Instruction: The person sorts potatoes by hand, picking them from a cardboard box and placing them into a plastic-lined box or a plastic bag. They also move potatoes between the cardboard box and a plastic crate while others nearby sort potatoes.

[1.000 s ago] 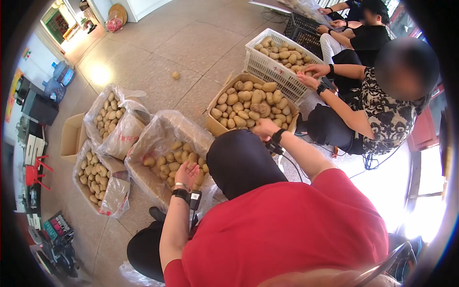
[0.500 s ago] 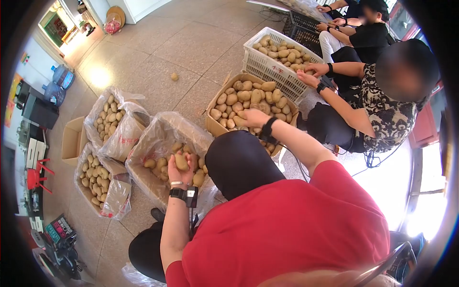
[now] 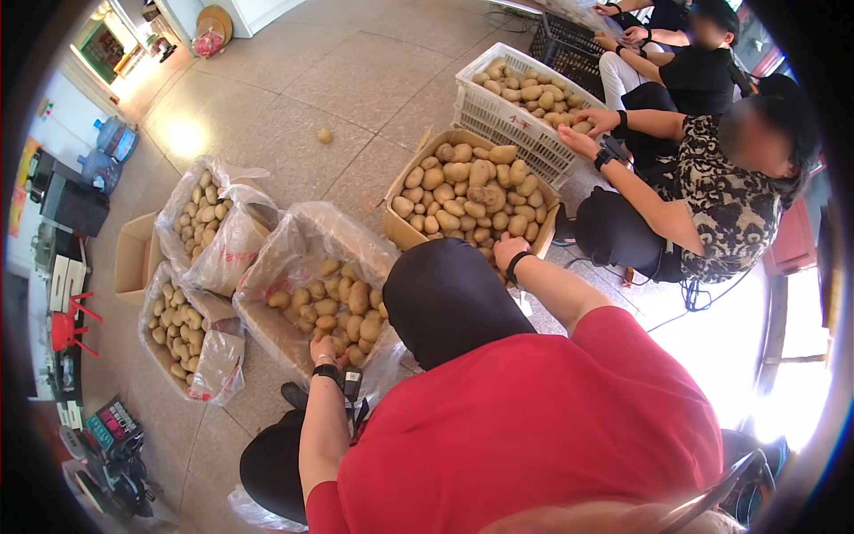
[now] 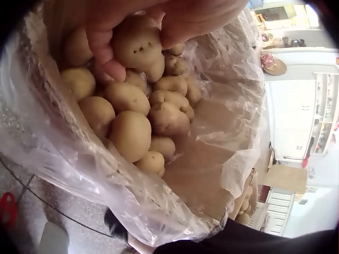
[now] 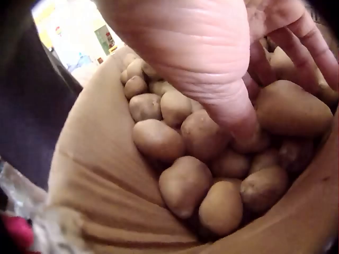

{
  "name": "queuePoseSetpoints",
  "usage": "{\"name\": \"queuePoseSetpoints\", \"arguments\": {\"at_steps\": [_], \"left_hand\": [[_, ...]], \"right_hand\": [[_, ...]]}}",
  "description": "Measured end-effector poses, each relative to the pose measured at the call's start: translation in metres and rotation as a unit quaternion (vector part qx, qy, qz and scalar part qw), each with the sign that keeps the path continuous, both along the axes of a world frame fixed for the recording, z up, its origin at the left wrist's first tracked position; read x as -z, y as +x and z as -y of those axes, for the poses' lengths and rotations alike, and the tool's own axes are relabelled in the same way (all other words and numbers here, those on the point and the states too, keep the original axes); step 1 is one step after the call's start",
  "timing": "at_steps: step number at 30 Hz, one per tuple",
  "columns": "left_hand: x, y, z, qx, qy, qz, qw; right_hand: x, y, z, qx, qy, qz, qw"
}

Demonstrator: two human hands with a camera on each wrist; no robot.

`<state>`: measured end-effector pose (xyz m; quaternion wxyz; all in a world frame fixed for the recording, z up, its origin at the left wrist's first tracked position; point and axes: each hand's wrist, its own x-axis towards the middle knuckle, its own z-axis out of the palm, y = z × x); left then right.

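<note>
In the left wrist view my left hand (image 4: 198,21) grips a pale brown potato (image 4: 139,47) between thumb and fingers. It is low in a plastic-lined carton (image 3: 267,307), just over several other potatoes (image 4: 131,136). My right hand (image 3: 511,247) reaches into the near side of a heaped cardboard box (image 3: 402,233). Seen from the right wrist, its thumb points down among the potatoes (image 5: 185,186), and its fingers are spread over others. A larger potato (image 5: 294,108) lies beside the thumb, near the fingers.
Two smaller lined boxes of potatoes (image 3: 206,214) (image 3: 175,334) and a cardboard box (image 3: 138,256) stand at the left. Beyond the heaped box is a white crate (image 3: 516,135), where another person's hands (image 3: 583,131) rest. A single potato (image 3: 325,135) lies on the floor.
My left hand, empty at first, held a potato up half a second ago; now it is lower, down in the lined carton. My right hand moved over the heap, then back to the box's near edge.
</note>
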<state>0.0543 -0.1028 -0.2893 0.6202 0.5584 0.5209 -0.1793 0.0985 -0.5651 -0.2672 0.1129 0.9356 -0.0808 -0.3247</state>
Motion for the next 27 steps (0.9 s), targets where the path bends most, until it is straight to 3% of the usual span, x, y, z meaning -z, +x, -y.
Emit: {"name": "queuePoseSetpoints", "arguments": {"at_steps": [5,9,11,12,14,15,16,17,19,21,23,25,27], "left_hand": [[0.018,-0.004,-0.005,0.039,0.089,-0.052,0.994],[0.009,-0.001,0.005,0.036,0.115,-0.023,0.992],[0.035,-0.001,-0.003,0.171,0.233,0.046,0.956],[0.03,0.0,-0.001,0.167,0.232,0.045,0.957],[0.024,0.006,0.007,0.274,0.327,0.121,0.896],[0.024,0.011,0.011,0.27,0.326,0.121,0.898],[0.025,0.015,0.016,0.177,0.177,0.123,0.96],[0.025,0.021,0.022,0.079,0.021,0.121,0.989],[-0.007,0.027,0.043,0.087,-0.031,0.137,0.986],[-0.034,0.036,0.063,-0.008,-0.233,0.125,0.964],[-0.051,0.043,0.076,0.006,-0.294,0.15,0.944],[-0.075,0.049,0.089,0.017,-0.352,0.175,0.92],[-0.11,0.053,0.103,0.015,-0.427,0.239,0.872]], "right_hand": [[0.008,-0.004,0.012,-0.035,-0.001,0.011,0.999],[0.011,-0.003,0.022,-0.042,0.093,0.083,0.991],[0.009,-0.005,0.022,-0.03,0.108,0.093,0.989],[0.007,-0.006,0.021,-0.024,0.125,0.099,0.987],[0.002,-0.004,0.021,-0.021,0.14,0.104,0.985],[-0.016,-0.001,0.016,0.033,0.19,0.07,0.979],[-0.029,0.002,0.012,0.089,0.238,0.036,0.967],[-0.033,0.009,0.01,0.087,0.236,0.036,0.967],[-0.042,0.031,0.007,0.232,0.4,0.025,0.886],[-0.083,0.055,-0.011,0.173,0.442,0.064,0.878],[-0.114,0.08,-0.034,0.071,0.5,0.153,0.85],[-0.177,0.096,-0.067,0.022,0.564,0.075,0.822],[-0.209,0.101,-0.091,0.048,0.748,-0.064,0.659]]}}
